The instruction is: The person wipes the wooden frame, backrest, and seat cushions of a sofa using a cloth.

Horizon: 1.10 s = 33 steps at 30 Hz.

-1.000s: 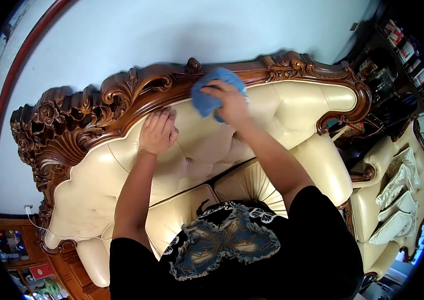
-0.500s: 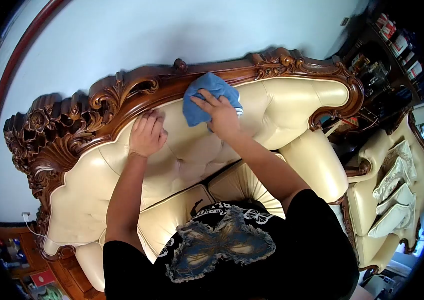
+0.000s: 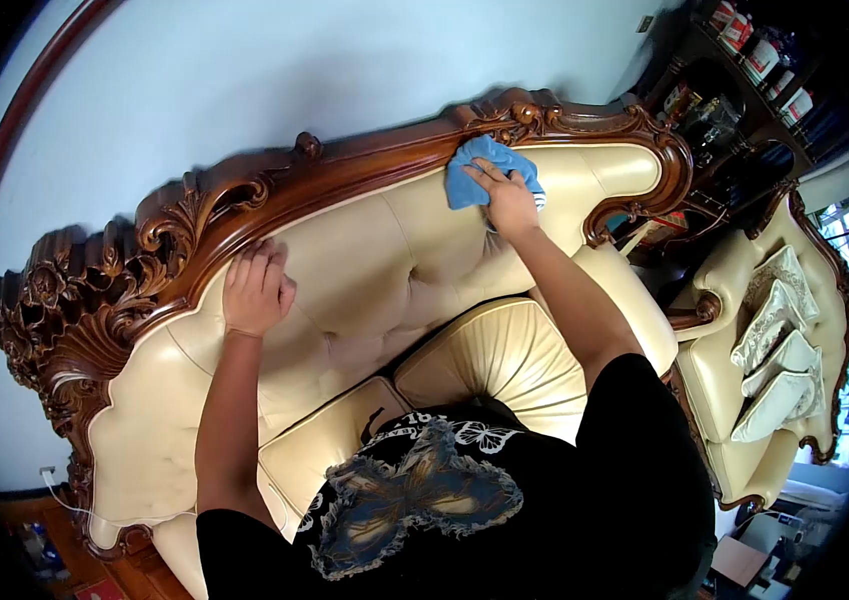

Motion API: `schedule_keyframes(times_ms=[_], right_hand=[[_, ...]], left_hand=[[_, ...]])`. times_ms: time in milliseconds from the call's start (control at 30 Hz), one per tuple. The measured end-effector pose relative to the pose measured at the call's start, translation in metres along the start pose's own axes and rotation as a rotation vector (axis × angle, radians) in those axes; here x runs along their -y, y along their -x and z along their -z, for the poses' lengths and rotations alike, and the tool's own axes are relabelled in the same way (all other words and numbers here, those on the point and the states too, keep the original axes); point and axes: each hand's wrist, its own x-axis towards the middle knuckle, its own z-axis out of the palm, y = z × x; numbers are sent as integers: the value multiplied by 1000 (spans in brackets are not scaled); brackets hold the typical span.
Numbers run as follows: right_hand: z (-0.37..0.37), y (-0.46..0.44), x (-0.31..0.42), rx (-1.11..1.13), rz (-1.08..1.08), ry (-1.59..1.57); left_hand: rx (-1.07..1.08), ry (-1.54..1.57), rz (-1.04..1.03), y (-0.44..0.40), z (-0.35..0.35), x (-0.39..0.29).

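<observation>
A cream leather sofa (image 3: 344, 258) with a carved dark wood frame (image 3: 344, 180) stretches across the head view. My right hand (image 3: 512, 208) presses a blue cloth (image 3: 479, 180) against the top of the padded backrest, right by the wooden rail. Part of the cloth is bunched under the palm, and a striped white bit shows at its right edge. Farther left, my left hand (image 3: 258, 290) rests on the backrest's upper edge, its fingers laid against the leather below the rail and holding nothing.
Seat cushions (image 3: 494, 350) lie below the backrest. To the right stands a matching armchair (image 3: 719, 390) with several pale pillows (image 3: 779, 325). Behind it is a dark shelf unit (image 3: 734, 95) holding boxes. A white cable (image 3: 94, 510) runs from a wall socket at lower left.
My right hand has slid the blue cloth rightward along the top of the backrest. My left hand stays at about the same place on the sofa, while the whole view has shifted.
</observation>
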Motion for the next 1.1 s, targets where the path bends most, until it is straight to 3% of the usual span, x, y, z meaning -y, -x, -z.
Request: schedule_keyframes(times_ms=[67,133,167,233,300,367,400,433,467,533,600,767,833,967,1000,1100], right_hand=[[-5,-1,-44,2,44,134],[-3,-11,-100,-73,-140,190],[6,-18,-129,-2,-348,172],[48,-10,-153,-78,-398,201],[55,-5,-154,-67,-413,213],[35,-3,-140,-221,-511,222],[-3,-6,-152,-415,-432,71],[-13,-8,-123,-438,-451,-41],[-25,-20,-98,-184,-613,-112],[-47,-18,-24,-359,-256,-50],[-34,-12,35,-308,-400,-78],[-28,7,-1,-329,-154,-100],[-7,11,-36,-135,34,68],[-14,-2,-167,-292,-187,239],[25,5,-162,-197,-370,175],[60,17,-182,-244,-357,228]], left_hand=[[20,-10,15,2,0,0],[39,6,16,3,-1,1],[41,9,20,3,-1,1],[15,11,1,3,-3,4],[9,13,-2,3,-4,5],[-6,17,1,-1,-3,4],[1,9,1,-1,-1,4],[7,1,-1,0,-2,3],[-4,-11,-4,3,-3,3],[-9,3,7,4,-3,3],[-21,22,15,2,-5,1],[-25,15,-3,1,-2,3],[-18,30,4,2,-3,3],[7,20,18,1,1,2],[17,-5,41,3,1,2],[23,8,36,3,3,5]])
